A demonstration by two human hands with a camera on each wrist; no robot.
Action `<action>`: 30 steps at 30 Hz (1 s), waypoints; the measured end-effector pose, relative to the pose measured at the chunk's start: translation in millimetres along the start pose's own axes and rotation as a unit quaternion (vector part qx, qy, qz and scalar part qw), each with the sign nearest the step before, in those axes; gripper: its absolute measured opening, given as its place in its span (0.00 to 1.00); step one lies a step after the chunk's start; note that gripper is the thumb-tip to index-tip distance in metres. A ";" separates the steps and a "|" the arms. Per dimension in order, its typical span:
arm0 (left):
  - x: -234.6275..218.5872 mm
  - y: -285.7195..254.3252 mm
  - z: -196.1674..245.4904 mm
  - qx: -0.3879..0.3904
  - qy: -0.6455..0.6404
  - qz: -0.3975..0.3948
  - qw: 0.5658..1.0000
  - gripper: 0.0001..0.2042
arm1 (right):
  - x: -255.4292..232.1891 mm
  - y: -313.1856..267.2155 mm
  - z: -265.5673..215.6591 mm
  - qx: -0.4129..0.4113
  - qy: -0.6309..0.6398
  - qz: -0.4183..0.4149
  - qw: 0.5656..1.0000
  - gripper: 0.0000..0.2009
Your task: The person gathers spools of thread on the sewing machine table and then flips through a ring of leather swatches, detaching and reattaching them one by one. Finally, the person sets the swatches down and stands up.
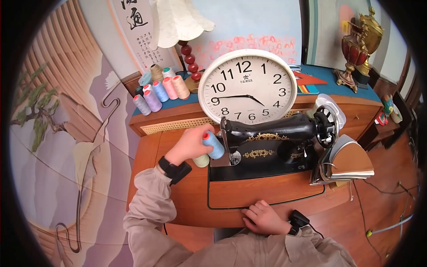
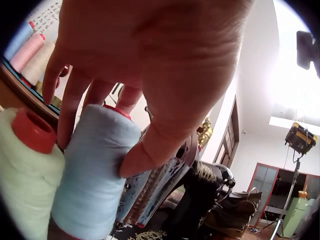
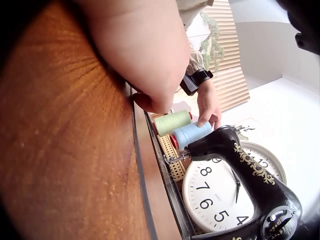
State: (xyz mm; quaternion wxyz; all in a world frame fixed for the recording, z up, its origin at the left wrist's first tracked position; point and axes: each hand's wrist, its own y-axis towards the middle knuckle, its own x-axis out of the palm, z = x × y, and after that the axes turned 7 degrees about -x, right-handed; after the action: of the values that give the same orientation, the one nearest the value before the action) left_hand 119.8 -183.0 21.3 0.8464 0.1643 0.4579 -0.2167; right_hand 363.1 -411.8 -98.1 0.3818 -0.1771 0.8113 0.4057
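Note:
My left hand (image 1: pixel 189 143) grips a light blue thread spool (image 1: pixel 215 147) near the needle end of a black sewing machine (image 1: pixel 267 133). In the left wrist view, the thumb lies on the near side of the blue thread and the fingers reach round behind. A pale green spool (image 2: pixel 30 175) stands upright right beside it. The right wrist view has the blue spool's red base (image 3: pixel 174 142) higher than the green spool's base. My right hand (image 1: pixel 267 219) rests on the wooden sewing table (image 1: pixel 187 209) near its front edge, fingers loosely bent and holding nothing.
Behind the machine leans a large round clock (image 1: pixel 247 89). Several thread spools (image 1: pixel 169 88) stand on the back shelf beside a lamp (image 1: pixel 189 62). A brown-covered stack of books (image 1: pixel 347 162) sits at the right by the handwheel (image 1: pixel 327 127).

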 end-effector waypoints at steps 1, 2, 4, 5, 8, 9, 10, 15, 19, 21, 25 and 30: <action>3.5 0.5 3.2 -0.001 0.000 0.003 1.000 0.19 | -0.5 0.7 0.0 -0.002 -0.003 0.000 1.000 0.10; 7.4 0.8 6.8 0.014 0.059 0.003 0.998 0.18 | -1.0 1.0 -0.1 -0.005 -0.003 -0.001 1.000 0.10; 16.2 1.2 6.9 0.036 0.131 0.015 0.991 0.14 | -0.7 -0.3 -0.9 0.005 -0.002 -0.006 1.000 0.10; 19.1 2.0 2.3 0.034 0.132 0.019 0.991 0.14 | 0.1 -0.9 -0.4 0.001 -0.002 -0.008 1.000 0.10; 21.1 2.0 -5.6 0.087 0.111 -0.003 0.990 0.12 | 2.8 -1.3 0.8 0.002 -0.007 -0.009 1.000 0.12; 19.9 0.2 -6.7 0.084 0.110 -0.001 0.990 0.12 | 2.2 -0.9 0.1 0.006 -0.002 -0.010 1.000 0.11; 17.6 -1.8 -5.4 0.069 0.096 0.005 0.993 0.12 | 1.9 0.2 1.1 0.010 0.003 -0.011 1.000 0.11; 9.8 -14.8 -1.5 -0.015 0.048 0.010 0.999 0.12 | 6.8 1.0 5.8 0.007 0.004 -0.004 1.000 0.11; 12.0 -27.8 -5.9 -0.004 0.026 0.050 0.998 0.15 | 4.4 1.7 6.3 0.008 -0.002 -0.012 1.000 0.12; 9.5 -33.2 -4.8 -0.029 -0.013 0.072 0.997 0.16 | 5.1 2.0 5.8 0.014 0.007 -0.014 1.000 0.12; 9.4 -26.9 -17.1 -0.032 -0.022 0.146 0.988 0.17 | 4.9 2.5 5.4 0.017 0.008 -0.017 1.000 0.12; 7.2 -8.3 -28.0 -0.050 0.021 0.127 0.990 0.17 | 4.2 3.9 4.3 0.020 0.012 -0.015 1.000 0.12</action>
State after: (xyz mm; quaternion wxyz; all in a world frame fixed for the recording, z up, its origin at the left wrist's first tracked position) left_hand 99.3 -178.3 -0.2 0.8644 0.1831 0.4613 -0.0811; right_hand 360.1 -405.9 -100.9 0.3818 -0.1863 0.8210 0.3813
